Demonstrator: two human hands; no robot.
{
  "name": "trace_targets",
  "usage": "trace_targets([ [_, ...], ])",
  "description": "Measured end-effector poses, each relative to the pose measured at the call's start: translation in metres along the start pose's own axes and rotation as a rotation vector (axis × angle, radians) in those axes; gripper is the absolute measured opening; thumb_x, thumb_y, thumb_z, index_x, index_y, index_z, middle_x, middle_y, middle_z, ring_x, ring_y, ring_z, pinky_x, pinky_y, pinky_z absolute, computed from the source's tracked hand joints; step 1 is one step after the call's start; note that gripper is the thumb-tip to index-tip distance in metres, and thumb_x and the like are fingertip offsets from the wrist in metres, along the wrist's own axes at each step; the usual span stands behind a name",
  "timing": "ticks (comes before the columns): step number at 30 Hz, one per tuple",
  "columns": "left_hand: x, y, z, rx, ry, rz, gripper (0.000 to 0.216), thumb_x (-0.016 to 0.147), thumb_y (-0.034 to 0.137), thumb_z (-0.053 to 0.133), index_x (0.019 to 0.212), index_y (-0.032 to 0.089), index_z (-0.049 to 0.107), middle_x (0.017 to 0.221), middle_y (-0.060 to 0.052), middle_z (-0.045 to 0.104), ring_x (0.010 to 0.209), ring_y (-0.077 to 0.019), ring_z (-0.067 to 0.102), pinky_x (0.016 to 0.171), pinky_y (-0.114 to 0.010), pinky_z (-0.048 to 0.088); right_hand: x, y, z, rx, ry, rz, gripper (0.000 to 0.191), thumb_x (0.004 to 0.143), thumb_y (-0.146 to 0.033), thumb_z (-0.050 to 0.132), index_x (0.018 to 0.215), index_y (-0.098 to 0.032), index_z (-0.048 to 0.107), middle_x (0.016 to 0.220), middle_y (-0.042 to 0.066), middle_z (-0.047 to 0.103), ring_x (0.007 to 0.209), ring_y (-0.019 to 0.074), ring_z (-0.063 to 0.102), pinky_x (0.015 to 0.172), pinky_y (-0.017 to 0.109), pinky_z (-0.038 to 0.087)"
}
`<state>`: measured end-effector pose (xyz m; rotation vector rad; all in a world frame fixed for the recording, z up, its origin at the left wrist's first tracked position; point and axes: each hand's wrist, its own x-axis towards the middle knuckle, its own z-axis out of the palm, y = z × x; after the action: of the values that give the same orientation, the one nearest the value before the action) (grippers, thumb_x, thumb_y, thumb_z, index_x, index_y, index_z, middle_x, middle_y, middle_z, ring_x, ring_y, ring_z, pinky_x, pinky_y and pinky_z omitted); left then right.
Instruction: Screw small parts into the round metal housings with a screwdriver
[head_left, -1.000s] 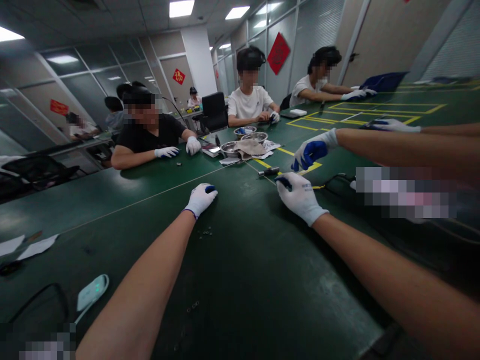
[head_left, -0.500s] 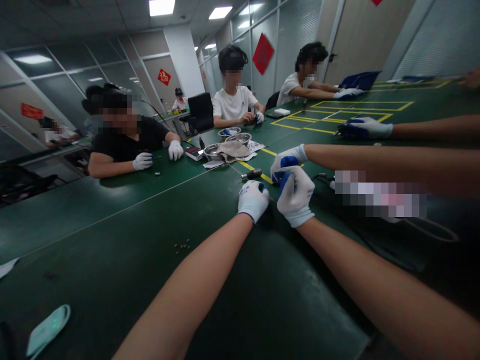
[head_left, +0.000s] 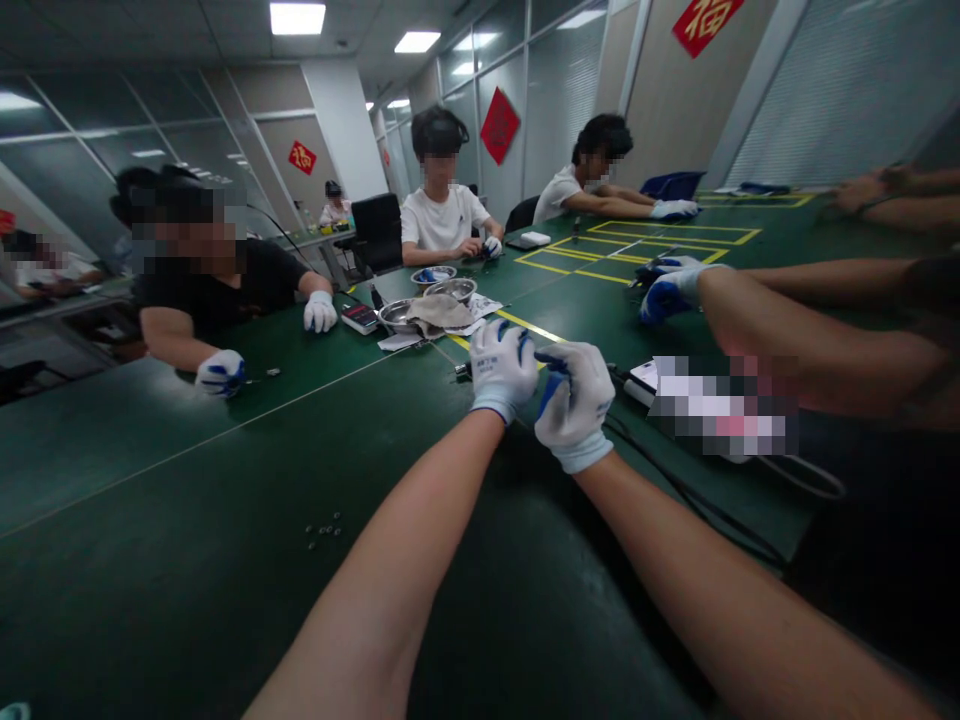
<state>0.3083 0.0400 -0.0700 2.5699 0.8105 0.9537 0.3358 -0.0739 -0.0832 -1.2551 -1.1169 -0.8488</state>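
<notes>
My left hand, in a white glove with blue palm, is held just above the green table with its fingers curled. Behind it lies a dark cylindrical tool, only one end of which shows past the glove. My right hand, gloved alike, is close beside the left, its thumb and fingers bent together in a pinch. The fingertips of both hands nearly meet. Whatever sits between them is too small or hidden to name.
Several small metal rings or nuts lie left of my forearm. Metal bowls with a grey cloth stand ahead. A power strip with cables is at right. Co-workers' gloved hands work at right and across the table.
My left hand has risen toward the right hand and now covers most of the dark tool. A co-worker's gloved hand beside mine has drawn away right. The view has swung right.
</notes>
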Motion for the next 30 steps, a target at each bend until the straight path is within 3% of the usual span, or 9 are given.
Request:
trace_targets([
  [3, 0.011, -0.025, -0.028, 0.227, -0.068, -0.118, 0.052, 0.087, 0.027, 0.064, 0.138, 0.016, 0.062, 0.149, -0.018, 0.056, 0.139, -0.0351, 0.047, 0.12, -0.048, 0.034, -0.003, 0.0, 0.002, 0.02, -0.049, 0.013, 0.028, 0.096, -0.037, 0.043, 0.105, -0.022, 0.065, 0.096, 0.011, 0.068, 0.091, 0.0292, 0.065, 0.08, 0.044, 0.051],
  [5, 0.014, -0.042, -0.041, 0.287, -0.263, -0.172, 0.056, 0.088, 0.033, 0.066, 0.141, 0.017, 0.059, 0.147, -0.019, 0.056, 0.136, -0.0363, 0.051, 0.113, -0.047, 0.041, -0.004, -0.002, 0.004, 0.024, -0.078, 0.008, 0.03, 0.097, -0.038, 0.042, 0.104, -0.021, 0.065, 0.095, 0.011, 0.068, 0.09, 0.0291, 0.065, 0.081, 0.045, 0.052],
  [7, 0.012, -0.053, -0.047, 0.318, -0.415, -0.129, 0.049, 0.091, 0.036, 0.063, 0.137, 0.019, 0.061, 0.144, -0.018, 0.059, 0.134, -0.0362, 0.053, 0.11, -0.047, 0.044, -0.007, -0.003, 0.007, 0.019, -0.103, 0.011, 0.032, 0.098, -0.039, 0.041, 0.107, -0.021, 0.066, 0.095, 0.011, 0.068, 0.089, 0.0289, 0.065, 0.08, 0.045, 0.052],
  [9, 0.009, -0.058, -0.046, 0.332, -0.474, -0.083, 0.041, 0.095, 0.035, 0.059, 0.132, 0.019, 0.063, 0.139, -0.018, 0.062, 0.132, -0.0349, 0.056, 0.11, -0.047, 0.044, -0.01, -0.002, 0.009, 0.023, -0.133, 0.029, 0.036, 0.098, -0.041, 0.041, 0.113, -0.02, 0.065, 0.096, 0.011, 0.068, 0.089, 0.0286, 0.066, 0.08, 0.045, 0.052],
  [15, -0.003, -0.058, -0.046, 0.25, -0.474, -0.119, 0.03, 0.099, 0.023, 0.053, 0.127, 0.015, 0.062, 0.132, -0.021, 0.064, 0.123, -0.0322, 0.064, 0.103, -0.044, 0.049, -0.021, 0.001, 0.019, -0.03, -0.294, 0.116, 0.039, 0.099, -0.042, 0.045, 0.121, -0.018, 0.066, 0.105, 0.014, 0.07, 0.095, 0.0301, 0.067, 0.087, 0.047, 0.054],
  [18, -0.015, -0.062, -0.061, 0.165, -0.443, -0.144, 0.03, 0.101, 0.025, 0.051, 0.128, 0.015, 0.06, 0.134, -0.022, 0.062, 0.122, -0.0316, 0.065, 0.103, -0.043, 0.05, -0.028, 0.004, 0.029, -0.071, -0.38, 0.186, 0.043, 0.098, -0.045, 0.047, 0.123, -0.015, 0.065, 0.107, 0.017, 0.07, 0.098, 0.0322, 0.067, 0.09, 0.049, 0.055],
  [23, -0.045, -0.074, -0.095, 0.035, -0.367, -0.177, 0.024, 0.102, 0.024, 0.049, 0.121, 0.015, 0.061, 0.13, -0.02, 0.066, 0.12, -0.0283, 0.065, 0.104, -0.04, 0.05, -0.04, 0.005, 0.054, -0.067, -0.423, 0.33, 0.058, 0.096, -0.052, 0.049, 0.134, -0.011, 0.061, 0.126, 0.024, 0.067, 0.12, 0.039, 0.064, 0.106, 0.058, 0.05],
  [26, -0.062, -0.081, -0.111, -0.039, -0.344, -0.198, 0.021, 0.102, 0.023, 0.048, 0.116, 0.015, 0.062, 0.119, -0.017, 0.072, 0.108, -0.0248, 0.069, 0.098, -0.038, 0.053, -0.048, -0.01, 0.078, 0.064, -0.418, 0.456, 0.052, 0.099, -0.052, 0.044, 0.128, -0.014, 0.065, 0.125, 0.021, 0.071, 0.117, 0.036, 0.067, 0.107, 0.056, 0.051],
  [30, -0.081, -0.095, -0.131, -0.218, -0.3, -0.191, 0.02, 0.098, 0.02, 0.052, 0.116, 0.016, 0.062, 0.107, -0.012, 0.074, 0.098, -0.0225, 0.069, 0.094, -0.038, 0.056, -0.057, -0.047, 0.111, 0.171, -0.305, 0.606, 0.046, 0.098, -0.053, 0.045, 0.118, -0.019, 0.068, 0.114, 0.017, 0.075, 0.107, 0.0324, 0.07, 0.101, 0.053, 0.055],
])
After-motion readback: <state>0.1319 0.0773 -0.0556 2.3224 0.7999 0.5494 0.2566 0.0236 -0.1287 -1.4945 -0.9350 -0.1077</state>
